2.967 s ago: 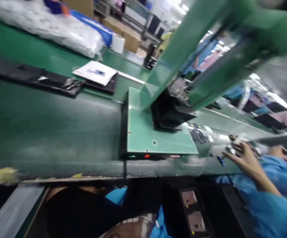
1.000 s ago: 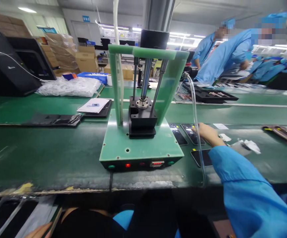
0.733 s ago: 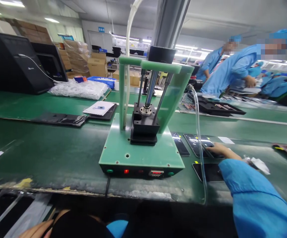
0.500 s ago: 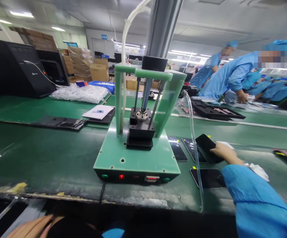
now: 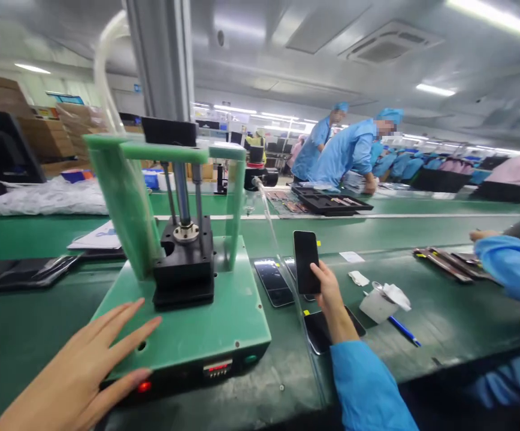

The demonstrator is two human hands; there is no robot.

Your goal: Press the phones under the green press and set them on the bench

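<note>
Lifted clear of the worktop (image 5: pixel 422 335) since half a second ago, the phone (image 5: pixel 306 260) stands upright in the right hand (image 5: pixel 327 287), fingers closed round its lower end. The left hand (image 5: pixel 89 365) lies spread and empty at the front corner of the press (image 5: pixel 206 329). This looks like loading: the phone must pass left of that hand, past the hose (image 5: pixel 272 234), into open room before the black block (image 5: pixel 183 263).

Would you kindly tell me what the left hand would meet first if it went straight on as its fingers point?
Probably the black block on the green base plate: the left hand lies at the plate's near corner, fingers aimed toward it, with bare plate between. Depth is unclear.
</note>
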